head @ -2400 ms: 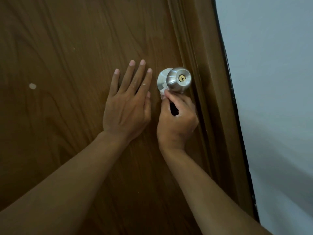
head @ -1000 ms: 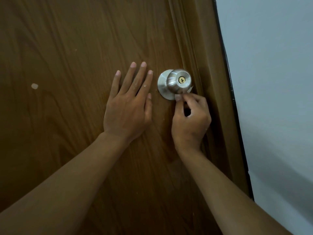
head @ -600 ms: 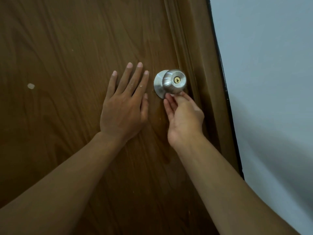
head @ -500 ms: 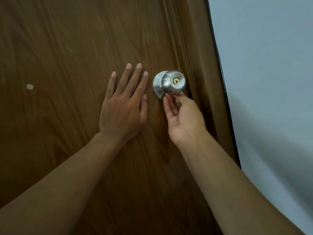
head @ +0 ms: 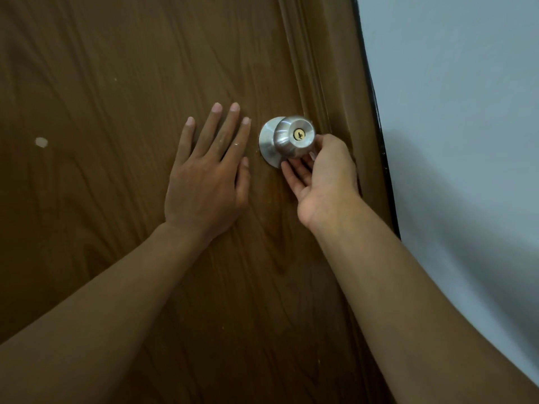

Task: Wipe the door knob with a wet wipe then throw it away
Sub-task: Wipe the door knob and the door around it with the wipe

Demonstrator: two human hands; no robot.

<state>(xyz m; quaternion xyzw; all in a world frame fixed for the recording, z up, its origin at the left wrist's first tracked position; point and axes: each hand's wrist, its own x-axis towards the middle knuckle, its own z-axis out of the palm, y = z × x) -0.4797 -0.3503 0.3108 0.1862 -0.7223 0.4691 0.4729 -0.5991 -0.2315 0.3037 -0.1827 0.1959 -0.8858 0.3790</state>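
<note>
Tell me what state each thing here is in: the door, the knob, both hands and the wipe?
Door: looks shut against its frame.
Door knob: bare metal on top, keyhole facing the camera with no key in it.
Left hand: open, flat on the door, fingers spread.
Right hand: palm up, cupped under the knob, fingers touching its underside.
Wet wipe: hardly visible; perhaps a white sliver between knob and fingers.

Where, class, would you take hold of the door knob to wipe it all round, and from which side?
Grip the round ball of the door knob, not its flat base plate. Come from below and the right, as the right hand does: the ball stands proud of the door, leaving room for fingers behind, and the left hand lies flat on its other side.
</note>
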